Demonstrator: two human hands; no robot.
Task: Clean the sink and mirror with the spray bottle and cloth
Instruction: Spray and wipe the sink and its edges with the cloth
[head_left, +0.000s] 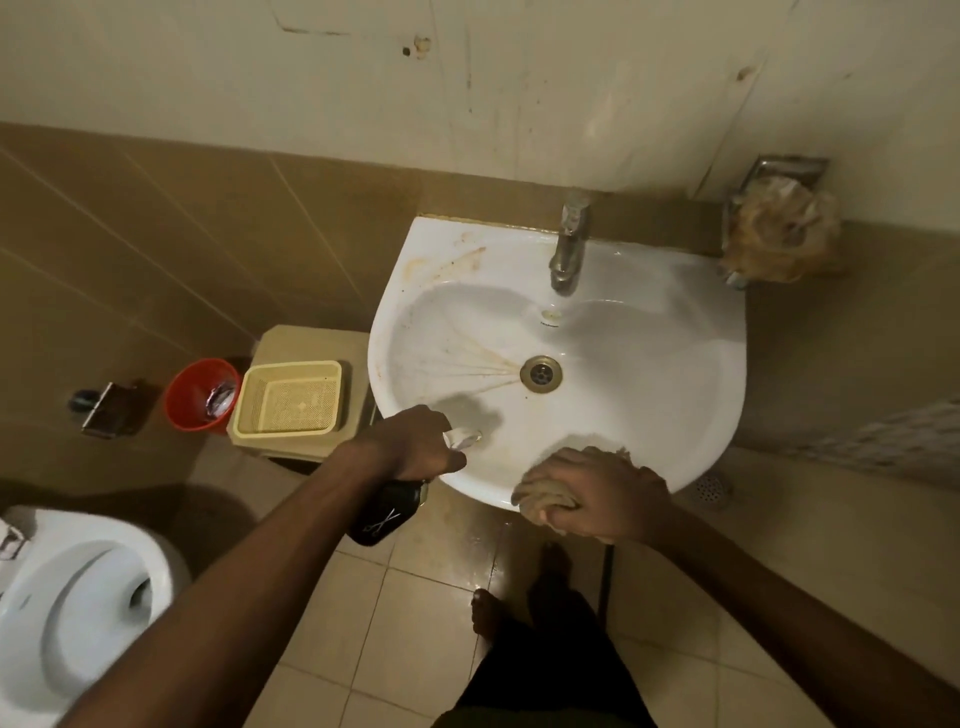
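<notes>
Sink (675, 374) front rim: left hand (415, 441) grips spray bottle (384, 512); right hand (597, 493) apparently clutches cloth (545, 499).

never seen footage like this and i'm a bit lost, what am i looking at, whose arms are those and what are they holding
There is no machine here. A person wears a camera on the head, so this one picture looks down over their own two arms at a bathroom.

The left hand grips a dark spray bottle with its clear nozzle pointing into the white sink. The right hand holds a bunched cloth on the sink's front rim.

The sink has brown streaks running towards the drain, and a metal tap at the back. Left of it sit a cream basket, a red bin and part of a toilet. No mirror is in view.
</notes>
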